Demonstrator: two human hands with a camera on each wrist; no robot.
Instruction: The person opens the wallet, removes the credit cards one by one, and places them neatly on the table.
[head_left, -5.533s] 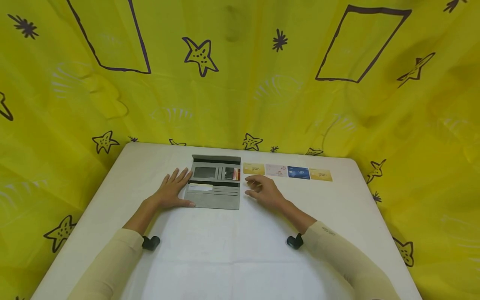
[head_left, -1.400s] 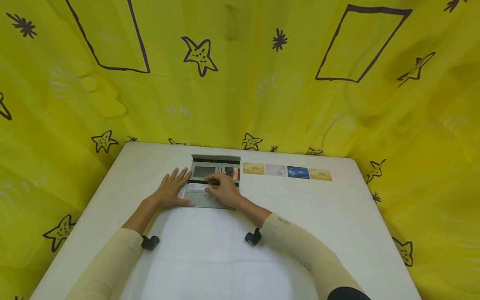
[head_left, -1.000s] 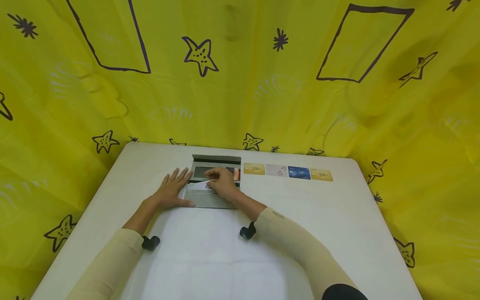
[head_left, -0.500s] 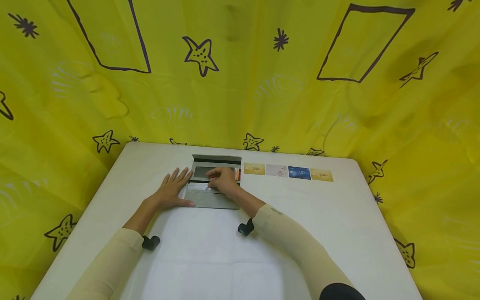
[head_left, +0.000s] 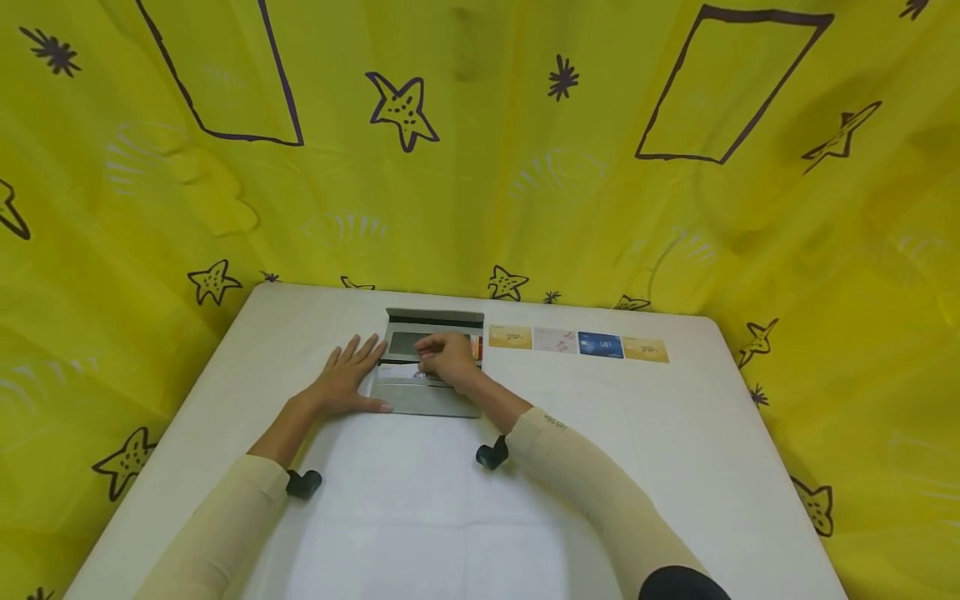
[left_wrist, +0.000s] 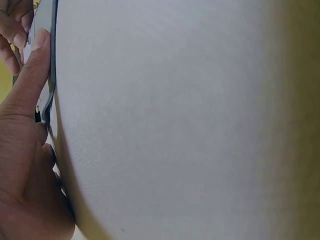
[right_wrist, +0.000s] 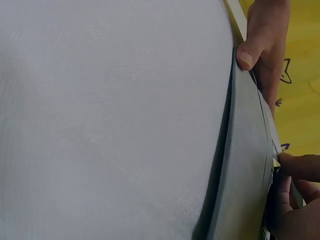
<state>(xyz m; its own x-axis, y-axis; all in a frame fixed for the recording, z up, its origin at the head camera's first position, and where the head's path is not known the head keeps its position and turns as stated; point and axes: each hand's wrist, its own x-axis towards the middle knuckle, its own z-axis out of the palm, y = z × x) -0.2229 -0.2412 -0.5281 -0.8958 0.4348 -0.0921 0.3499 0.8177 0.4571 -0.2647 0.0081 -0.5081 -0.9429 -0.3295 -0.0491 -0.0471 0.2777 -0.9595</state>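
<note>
A grey wallet [head_left: 427,402] lies unfolded on the white table in the head view. Along its left side, my left hand [head_left: 345,379] rests with fingers spread and the thumb on the lower left corner. My right hand [head_left: 450,358] reaches over the middle of the wallet. Its thumb and fingertips pinch the right end of a white card [head_left: 397,372] at the lower left pocket. The right wrist view shows that pinch from the side, beside the left thumb [right_wrist: 246,59]. Behind the right hand, most of the wallet's right-hand slots are hidden.
To the right of the wallet lies a row of cards: a gold card [head_left: 510,337], a pale patterned card [head_left: 555,340], a blue VIP card [head_left: 600,345] and another gold card [head_left: 645,349]. A yellow curtain [head_left: 465,208] hangs behind the table.
My right hand has come left from beside the wallet onto the white card. The card's right end was lifted at a slant a second ago and now lies more level. The left hand stays put.
</note>
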